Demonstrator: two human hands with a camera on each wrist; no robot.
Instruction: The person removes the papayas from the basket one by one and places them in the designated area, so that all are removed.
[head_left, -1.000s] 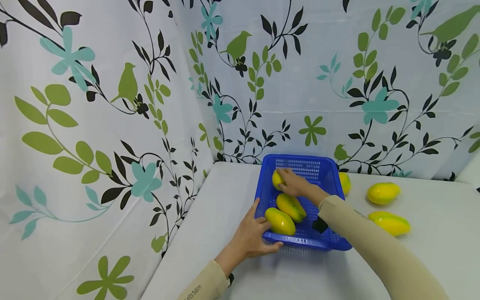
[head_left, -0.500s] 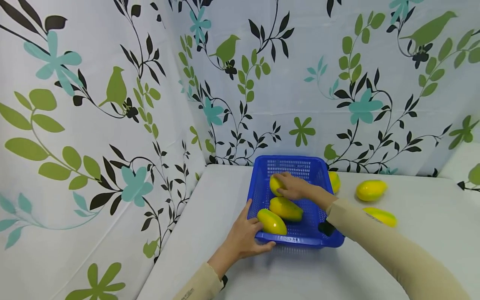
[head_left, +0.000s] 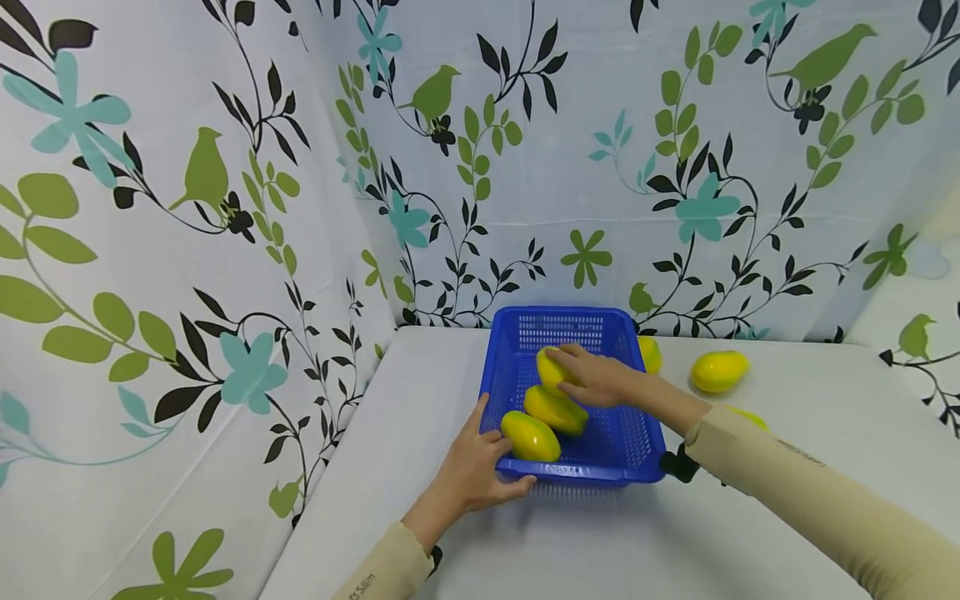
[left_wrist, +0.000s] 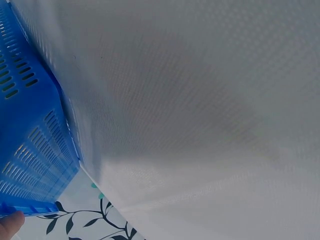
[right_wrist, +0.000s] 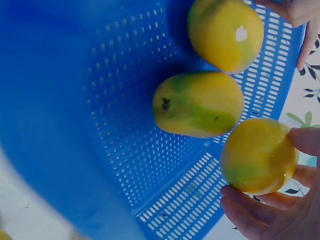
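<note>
A blue plastic basket (head_left: 577,472) with slotted walls stands on the white table. My left hand (head_left: 468,462) grips its near left corner, fingers over the rim and thumb along the near side; one fingertip (left_wrist: 11,225) shows at the rim in the left wrist view. Inside the basket, my right hand (head_left: 600,379) holds a yellow mango (right_wrist: 259,156) between thumb and fingers. Beside that fruit lies a yellow-green mango (right_wrist: 197,104), its dark stem end visible in the right wrist view. Another mango (head_left: 531,436) rests in the near left corner.
Right of the basket, a mango (head_left: 718,371) lies on the table (head_left: 817,375). One mango (head_left: 649,354) is partly hidden behind the basket's right wall, another (head_left: 748,417) mostly behind the right sleeve. A patterned cloth (head_left: 525,217) hangs behind and at the left.
The held mango has shifted right within the basket, closer to the middle mango. The left hand keeps its grip on the corner. The whole head view has slid leftward.
</note>
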